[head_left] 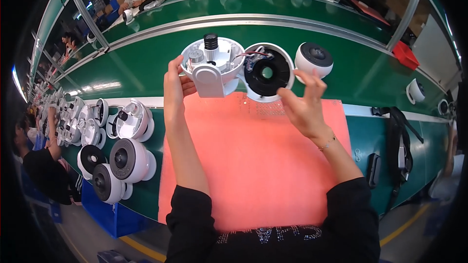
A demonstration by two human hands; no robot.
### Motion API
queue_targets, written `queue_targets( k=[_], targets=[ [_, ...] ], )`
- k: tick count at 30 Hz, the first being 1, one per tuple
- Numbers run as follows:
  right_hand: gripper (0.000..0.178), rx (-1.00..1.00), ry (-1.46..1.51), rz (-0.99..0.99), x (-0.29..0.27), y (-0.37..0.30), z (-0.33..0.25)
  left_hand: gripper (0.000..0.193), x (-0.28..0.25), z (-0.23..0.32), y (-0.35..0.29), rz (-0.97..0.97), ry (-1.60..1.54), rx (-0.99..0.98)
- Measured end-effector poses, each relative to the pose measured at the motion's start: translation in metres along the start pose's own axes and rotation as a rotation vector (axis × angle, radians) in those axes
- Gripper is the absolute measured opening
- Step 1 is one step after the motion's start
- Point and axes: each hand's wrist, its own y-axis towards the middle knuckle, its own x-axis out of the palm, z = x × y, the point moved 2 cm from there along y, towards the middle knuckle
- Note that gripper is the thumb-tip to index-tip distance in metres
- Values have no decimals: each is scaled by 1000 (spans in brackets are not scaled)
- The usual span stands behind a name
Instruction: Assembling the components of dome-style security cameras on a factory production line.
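A white round camera housing (209, 80), its inside showing, is held up above the pink mat by my left hand (174, 85), whose fingers wrap its left side. A black lens barrel (210, 42) stands up inside it, beside a small round motor (196, 57). Red and dark wires run from the housing to the front shell (267, 73), a white ring with a black inside and a hole in its middle. My right hand (306, 100) has its thumb and fingertips on the right rim of that shell. Just beyond those fingers stands an assembled white camera (314, 59) with a dark face.
The pink mat (258, 165) covers the bench under my arms. Several white cameras and open housings (131, 158) crowd the left. At the right lie a black strap (399, 141) and a dark case (373, 170). A red bin (405, 55) sits farther back. People work beyond and to the left.
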Motion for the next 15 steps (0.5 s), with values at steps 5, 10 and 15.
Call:
queue_targets(
  k=[5,10,15],
  targets=[
    [29,-66,64,210,-42,-15,1,53,10,-4,-3,-159,-70,-65],
    [29,63,749,-234,-83,-18,-24,29,26,-40,-9,-610,-166,-86],
    [48,576,1441,-903,-93,-29,-42,37,90,-80,-52,-1777,469,-87]
  ],
)
